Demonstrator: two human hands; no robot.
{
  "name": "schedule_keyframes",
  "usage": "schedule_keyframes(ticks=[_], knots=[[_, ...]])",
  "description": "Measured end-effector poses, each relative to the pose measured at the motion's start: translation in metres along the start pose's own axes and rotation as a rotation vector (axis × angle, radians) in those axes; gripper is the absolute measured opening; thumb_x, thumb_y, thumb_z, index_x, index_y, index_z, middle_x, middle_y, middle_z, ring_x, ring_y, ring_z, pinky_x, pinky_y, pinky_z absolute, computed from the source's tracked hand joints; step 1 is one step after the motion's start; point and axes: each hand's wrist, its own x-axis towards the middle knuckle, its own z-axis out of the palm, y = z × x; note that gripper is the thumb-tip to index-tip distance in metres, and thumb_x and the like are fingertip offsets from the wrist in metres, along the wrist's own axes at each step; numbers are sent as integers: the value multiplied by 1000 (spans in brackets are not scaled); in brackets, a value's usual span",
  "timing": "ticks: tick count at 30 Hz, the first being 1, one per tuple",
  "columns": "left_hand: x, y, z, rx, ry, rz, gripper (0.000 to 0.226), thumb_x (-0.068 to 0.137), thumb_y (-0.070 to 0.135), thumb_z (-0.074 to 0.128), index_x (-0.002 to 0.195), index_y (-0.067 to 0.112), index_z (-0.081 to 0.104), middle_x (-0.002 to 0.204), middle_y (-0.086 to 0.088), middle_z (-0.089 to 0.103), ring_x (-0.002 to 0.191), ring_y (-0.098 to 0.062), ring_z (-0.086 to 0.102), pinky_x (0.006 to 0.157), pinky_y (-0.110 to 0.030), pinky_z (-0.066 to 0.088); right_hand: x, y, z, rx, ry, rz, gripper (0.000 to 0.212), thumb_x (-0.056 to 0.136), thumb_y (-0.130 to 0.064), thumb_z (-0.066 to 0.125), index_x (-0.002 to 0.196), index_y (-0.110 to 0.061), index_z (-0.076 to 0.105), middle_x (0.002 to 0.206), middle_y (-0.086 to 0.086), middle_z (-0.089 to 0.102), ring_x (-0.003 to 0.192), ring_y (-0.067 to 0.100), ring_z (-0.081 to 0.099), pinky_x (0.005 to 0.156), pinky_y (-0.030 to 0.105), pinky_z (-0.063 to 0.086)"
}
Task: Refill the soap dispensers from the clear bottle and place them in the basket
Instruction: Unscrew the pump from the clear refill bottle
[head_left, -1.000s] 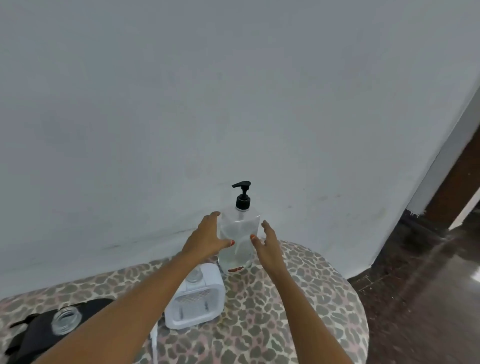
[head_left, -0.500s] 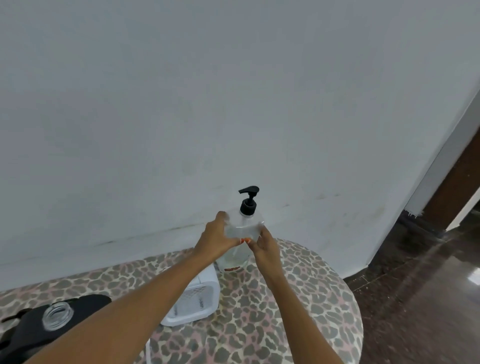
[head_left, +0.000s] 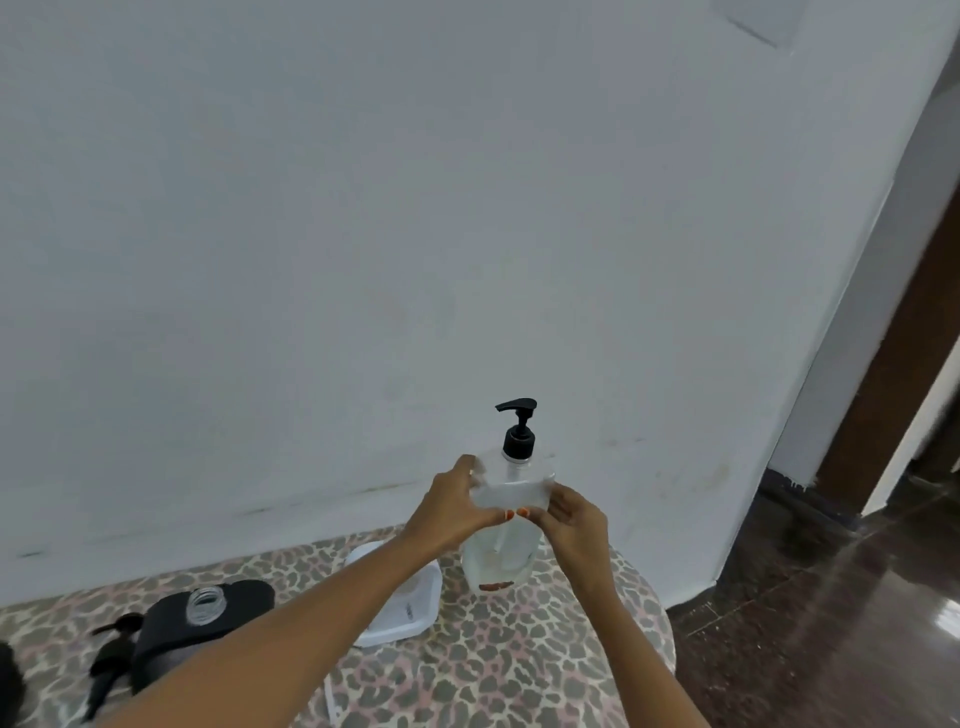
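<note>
1. Left hand (head_left: 452, 506) curls its fingers round the shoulder of the clear bottle (head_left: 501, 553), clamped on it from the left side.
2. Right hand (head_left: 576, 519) pinches the same shoulder from the right, its thumb tip nearly meeting the left thumb at the front, so both hands are closed on one thing.
3. The clear bottle is upright at the far side of the counter (head_left: 519, 675), close to the wall (head_left: 363, 234). Whether its base rests on the leopard-print cover or is just off it, I cannot tell.
4. The grip sits high, just under the black pump (head_left: 517, 428). This probably steadies the body so the pump can be unscrewed for pouring. The pump is on, so no refilling from this bottle has begun.
5. A black dispenser (head_left: 208, 629) sits well to the left on the counter with its clear threaded neck open, presumably waiting to be filled. A loose pump (head_left: 111, 657), blurred, lies beside it and is probably its own.
6. A white container (head_left: 410, 610) stands just left of the bottle, partly hidden by the left forearm. It may be the basket, kept near for the filled dispensers.
7. Count: two hands, one clear bottle, one fitted pump, one open dispenser, one loose pump, one white container. A dark shape at the left edge is cut off.
</note>
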Motion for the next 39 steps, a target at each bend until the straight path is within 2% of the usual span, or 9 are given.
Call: schedule_keyframes(ticks=[3, 10, 15, 18, 22, 28, 32, 36, 39], knots=[[-28, 7, -20, 17, 8, 5, 59, 69, 27, 77, 115, 13, 43, 114, -11, 58, 99, -24, 61, 86, -40, 53, -22, -21, 3, -17, -16, -31, 34, 73, 0, 73, 105, 7, 64, 88, 7, 67, 83, 13, 63, 64, 7, 49], [-106, 3, -81, 87, 61, -16, 59, 68, 29, 78, 115, 15, 44, 109, -5, 56, 97, -21, 62, 83, -35, 53, -78, -60, 39, -52, -104, -100, 23, 66, -7, 80, 86, -3, 69, 70, -11, 64, 75, 11, 65, 65, 10, 51], [-161, -18, -123, 86, 113, -65, 61, 67, 26, 79, 116, 13, 45, 107, -5, 58, 95, -20, 62, 84, -38, 54, -116, -75, 84, -24, -204, -102, 24, 64, -10, 81, 85, -6, 69, 77, -1, 68, 79, 14, 66, 70, 17, 51], [-190, -36, -145, 133, 147, -105, 60, 66, 28, 79, 115, 12, 46, 106, -7, 61, 96, -22, 62, 85, -39, 53, -139, -81, 113, -27, -262, -103, 27, 65, -11, 82, 87, -3, 69, 78, 1, 67, 78, 12, 64, 68, 11, 49], [-223, -58, -170, 160, 182, -145, 58, 67, 26, 78, 114, 11, 47, 103, -7, 64, 92, -25, 64, 83, -43, 53, -168, -87, 150, 0, -324, -110, 21, 66, -9, 81, 71, -13, 61, 67, -8, 62, 69, 3, 60, 61, 6, 47], [-257, -87, -194, 166, 195, -176, 60, 65, 28, 79, 114, 13, 47, 105, 0, 59, 97, -19, 61, 86, -42, 53, -197, -82, 189, -7, -375, -124, 25, 67, -13, 81, 86, -3, 68, 77, 4, 69, 74, 16, 66, 69, 25, 56], [-270, -101, -196, 97, 190, -173, 60, 68, 19, 79, 119, 19, 46, 108, 7, 55, 105, -13, 56, 90, -35, 51, -208, -77, 203, -43, -396, -173, 24, 65, -14, 82, 83, -5, 67, 68, -8, 61, 62, -2, 59, 62, 8, 48], [-274, -111, -196, 66, 183, -191, 64, 70, 15, 77, 124, 15, 44, 110, 3, 55, 106, -14, 56, 92, -34, 50, -213, -69, 210, -43, -390, -152, 32, 66, -14, 82, 90, 2, 68, 82, 4, 69, 75, 9, 63, 68, 9, 50], [-274, -115, -197, 59, 179, -192, 65, 70, 17, 77, 125, 17, 43, 114, 2, 55, 107, -13, 56, 91, -32, 50, -214, -66, 212, -25, -400, -144, 33, 68, -14, 80, 94, 1, 66, 88, 6, 69, 80, 9, 64, 72, 10, 51]])
